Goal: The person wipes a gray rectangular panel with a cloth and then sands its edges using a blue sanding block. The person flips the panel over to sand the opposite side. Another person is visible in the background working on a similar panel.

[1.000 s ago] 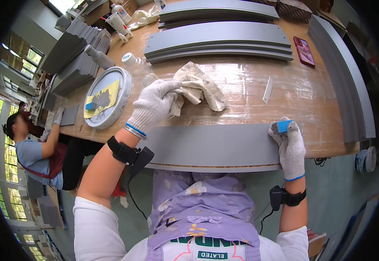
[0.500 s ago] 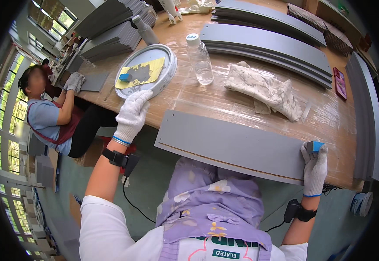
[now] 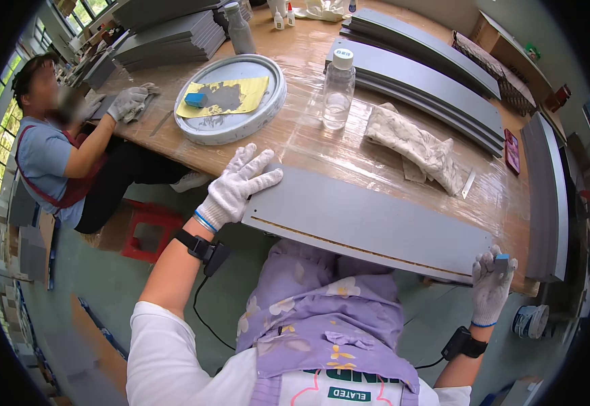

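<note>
A long grey panel (image 3: 366, 213) lies along the table's near edge, with a narrow brown groove down its near side and small holes at its ends. My left hand (image 3: 234, 188), in a white knitted glove, rests on the panel's left end with its fingers spread. At the other end my gloved right hand (image 3: 490, 291) pinches a small blue block (image 3: 503, 260) with a grey side, beside the panel's corner. Left of the panel stands a round grey-smeared lid (image 3: 271, 111). On it lie a yellow sheet (image 3: 251, 91) with grey paste and another blue block (image 3: 195, 100).
A clear bottle (image 3: 337, 101), a crumpled cloth (image 3: 410, 142) and a red phone (image 3: 511, 150) stand or lie beyond the panel. Stacked grey panels (image 3: 423, 95) fill the back, others (image 3: 545, 196) the right edge. A co-worker (image 3: 58, 145) sits at the left.
My left hand has come down from beside the lid onto the panel's left end, its fingers now spread. My right hand, still with the blue block, has turned slightly and shifted off the panel's right end.
</note>
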